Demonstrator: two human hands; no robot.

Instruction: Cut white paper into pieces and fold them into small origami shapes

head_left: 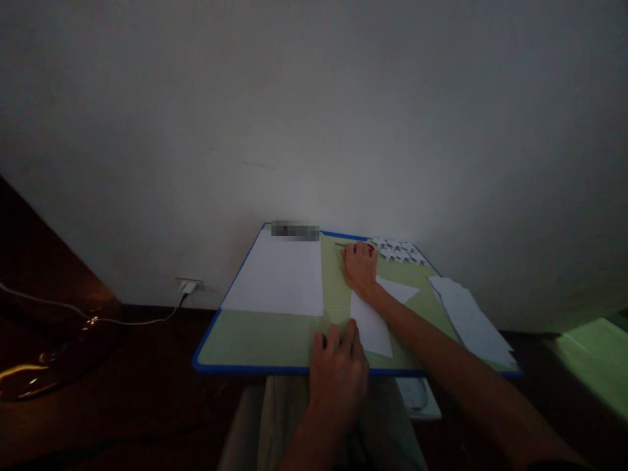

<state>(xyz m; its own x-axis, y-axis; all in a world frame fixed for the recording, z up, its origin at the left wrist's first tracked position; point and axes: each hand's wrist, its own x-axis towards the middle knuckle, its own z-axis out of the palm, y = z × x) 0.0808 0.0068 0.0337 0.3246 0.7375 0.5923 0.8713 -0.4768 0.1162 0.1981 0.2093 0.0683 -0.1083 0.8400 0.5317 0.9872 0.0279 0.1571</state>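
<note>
Light, floppy paper under the arm, take it by an edge
The cut white paper [371,327] lies on the green tabletop [265,340], partly under the right forearm; I'd guess it's featherlight, bendy, easy to crease and a bit slidey, so a near corner's the best hold imo. Left hand [338,360] is palm-down, fingers bent at that paper's left edge, can't tell if it's pinching. Right hand [360,265] curls over a red-handled tool [371,249], maybe scissors, can't tell how firmly. Count: one cut paper, one tool, one large sheet [279,278] at left (could be several), one paper pile [471,320] at right; small zigzag pieces [400,252] too dim to count.
</note>
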